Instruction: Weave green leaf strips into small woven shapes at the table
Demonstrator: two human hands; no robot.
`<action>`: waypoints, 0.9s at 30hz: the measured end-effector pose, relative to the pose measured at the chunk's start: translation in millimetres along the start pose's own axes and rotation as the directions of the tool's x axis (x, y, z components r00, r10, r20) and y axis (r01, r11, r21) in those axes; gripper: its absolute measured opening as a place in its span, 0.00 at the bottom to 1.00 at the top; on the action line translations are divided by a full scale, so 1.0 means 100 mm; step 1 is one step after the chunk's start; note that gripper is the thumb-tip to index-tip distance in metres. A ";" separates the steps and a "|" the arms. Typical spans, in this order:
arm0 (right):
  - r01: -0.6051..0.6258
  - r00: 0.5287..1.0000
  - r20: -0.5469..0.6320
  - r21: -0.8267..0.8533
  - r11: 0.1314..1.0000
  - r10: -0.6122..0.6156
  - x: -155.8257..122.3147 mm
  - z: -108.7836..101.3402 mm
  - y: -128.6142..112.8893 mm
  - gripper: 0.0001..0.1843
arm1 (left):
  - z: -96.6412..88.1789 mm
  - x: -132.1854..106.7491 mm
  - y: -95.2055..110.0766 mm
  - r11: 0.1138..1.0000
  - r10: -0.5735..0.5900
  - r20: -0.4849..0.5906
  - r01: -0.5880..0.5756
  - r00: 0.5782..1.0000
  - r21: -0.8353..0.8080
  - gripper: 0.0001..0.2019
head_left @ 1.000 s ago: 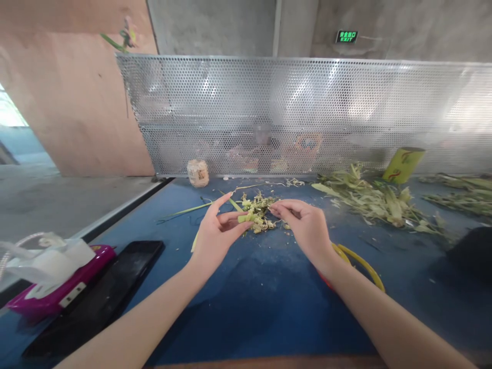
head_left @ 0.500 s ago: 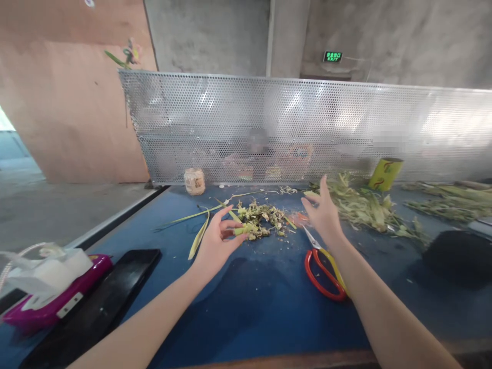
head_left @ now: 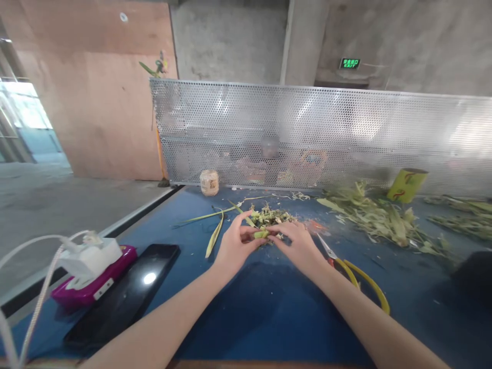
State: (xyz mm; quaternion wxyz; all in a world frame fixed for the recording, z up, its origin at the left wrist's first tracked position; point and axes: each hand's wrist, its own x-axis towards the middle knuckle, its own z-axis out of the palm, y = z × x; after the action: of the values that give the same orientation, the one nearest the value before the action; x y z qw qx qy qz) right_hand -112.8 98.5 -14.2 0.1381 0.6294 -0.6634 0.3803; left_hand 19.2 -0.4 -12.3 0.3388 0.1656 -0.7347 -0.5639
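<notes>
My left hand (head_left: 233, 245) pinches a short green stem piece (head_left: 261, 234) between thumb and fingers, just above the blue table (head_left: 269, 307). My right hand (head_left: 298, 244) meets it from the right, fingertips closed on the same stem piece. Both hands sit at the near edge of a small heap of chopped plant scraps (head_left: 271, 218). Scissors with yellow and red handles (head_left: 351, 271) lie on the table right beside my right wrist.
A black phone (head_left: 126, 297) and a magenta power bank with a white charger and cable (head_left: 92, 266) lie at the left. A pile of green leaves (head_left: 369, 215), a yellow cup (head_left: 406, 184) and a small jar (head_left: 209, 182) stand before the perforated metal screen (head_left: 307, 133).
My right hand, which had swung out to the right over the leaves half a second ago, has come back to the stem in my left hand. The head view shifted right.
</notes>
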 end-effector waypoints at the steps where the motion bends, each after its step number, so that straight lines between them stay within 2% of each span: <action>1: -0.014 1.000 0.005 -0.006 1.000 0.014 0.00 0.01 0.01 0.06 | 0.01 0.00 -0.01 1.000 -0.011 0.011 0.011 1.000 0.002 0.33; 6: -0.065 0.997 0.054 0.021 0.998 0.064 0.02 -0.04 0.04 0.04 | 0.02 0.00 -0.06 0.994 -0.049 0.062 0.043 0.997 0.100 0.32; 10: -0.100 0.994 0.046 0.141 0.985 0.094 0.02 -0.08 0.06 0.05 | 0.01 -0.04 -0.04 0.970 -0.015 0.171 -0.028 0.985 0.243 0.43; 13: -0.125 0.989 0.100 0.197 0.973 0.106 0.02 -0.08 0.05 0.05 | 0.00 -0.06 0.02 0.948 0.063 0.116 -0.095 0.991 0.305 0.45; 16: -0.115 0.989 0.119 0.251 0.961 0.087 0.01 -0.06 0.04 0.03 | -0.02 -0.06 0.06 0.955 0.141 0.046 -0.148 0.989 0.257 0.37; 20: -0.094 0.991 0.116 0.296 0.950 0.061 0.00 -0.06 0.03 0.03 | -0.03 -0.03 0.04 0.974 0.174 0.066 -0.181 0.983 0.136 0.30; 23: -0.102 0.993 0.092 0.282 0.954 0.079 -0.01 -0.07 0.00 0.03 | -0.01 -0.02 0.02 0.992 0.115 0.052 -0.117 0.992 0.040 0.28; 27: -0.141 0.987 -0.046 0.206 0.968 0.154 -0.03 -0.05 -0.09 0.04 | 0.03 -0.02 0.04 0.998 0.007 -0.018 -0.008 1.000 -0.056 0.27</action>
State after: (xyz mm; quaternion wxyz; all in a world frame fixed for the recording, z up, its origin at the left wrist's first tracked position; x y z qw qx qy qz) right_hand -105.3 104.5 -10.0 0.0649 0.5771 -0.6617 0.4742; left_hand 19.5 4.5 -9.3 0.3520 0.1583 -0.7161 -0.5815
